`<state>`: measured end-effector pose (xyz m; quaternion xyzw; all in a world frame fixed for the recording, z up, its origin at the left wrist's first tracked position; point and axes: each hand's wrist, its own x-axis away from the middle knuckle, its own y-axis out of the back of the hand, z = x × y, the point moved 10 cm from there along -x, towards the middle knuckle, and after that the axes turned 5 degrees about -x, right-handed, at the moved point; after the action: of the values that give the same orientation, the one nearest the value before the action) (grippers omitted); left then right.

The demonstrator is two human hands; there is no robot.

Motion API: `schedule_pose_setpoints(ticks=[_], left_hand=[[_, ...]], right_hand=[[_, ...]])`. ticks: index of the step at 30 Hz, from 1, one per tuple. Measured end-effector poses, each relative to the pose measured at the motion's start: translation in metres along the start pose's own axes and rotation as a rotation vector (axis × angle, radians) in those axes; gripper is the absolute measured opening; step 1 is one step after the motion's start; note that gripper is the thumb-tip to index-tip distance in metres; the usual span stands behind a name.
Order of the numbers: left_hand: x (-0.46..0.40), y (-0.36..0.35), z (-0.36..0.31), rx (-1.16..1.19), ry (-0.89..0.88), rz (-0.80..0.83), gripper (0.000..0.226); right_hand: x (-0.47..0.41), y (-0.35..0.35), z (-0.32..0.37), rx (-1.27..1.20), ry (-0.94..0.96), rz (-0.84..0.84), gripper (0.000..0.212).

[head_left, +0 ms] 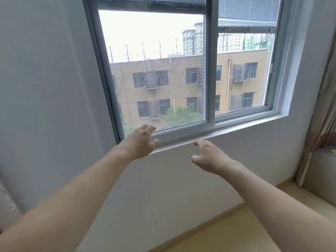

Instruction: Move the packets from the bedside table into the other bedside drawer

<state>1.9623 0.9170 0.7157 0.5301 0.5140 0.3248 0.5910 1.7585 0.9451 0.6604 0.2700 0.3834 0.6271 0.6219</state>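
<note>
No packets, bedside table or drawer appear in the head view. Both my arms reach forward toward a window. My left hand is held out in front of the window's lower left corner, fingers apart and holding nothing. My right hand hangs in the air just below the sill, fingers loosely spread and empty. The two hands are apart from each other.
A sliding window with a white sill fills the wall ahead, with blinds raised at the top. A curtain hangs at the right edge. A pale wooden surface lies at the lower right.
</note>
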Motion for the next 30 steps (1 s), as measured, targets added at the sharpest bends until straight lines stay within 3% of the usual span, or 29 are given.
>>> schedule_pose_setpoints(ticks=[10, 15, 22, 30], left_hand=[[-0.287, -0.108, -0.081, 0.001, -0.336, 0.012, 0.058], [-0.414, -0.157, -0.166, 0.058, -0.54, 0.044, 0.055], [-0.509, -0.251, -0.33, 0.141, -0.779, 0.156, 0.055], [-0.591, -0.312, -0.534, 0.215, -0.976, 0.159, 0.055]], right_hand=[[-0.208, 0.048, -0.158, 0.039, -0.243, -0.185, 0.059], [-0.279, 0.103, -0.25, 0.064, -0.414, -0.289, 0.058], [-0.277, 0.158, -0.401, 0.078, -0.681, -0.351, 0.058], [-0.257, 0.268, -0.59, 0.104, -0.892, -0.484, 0.059]])
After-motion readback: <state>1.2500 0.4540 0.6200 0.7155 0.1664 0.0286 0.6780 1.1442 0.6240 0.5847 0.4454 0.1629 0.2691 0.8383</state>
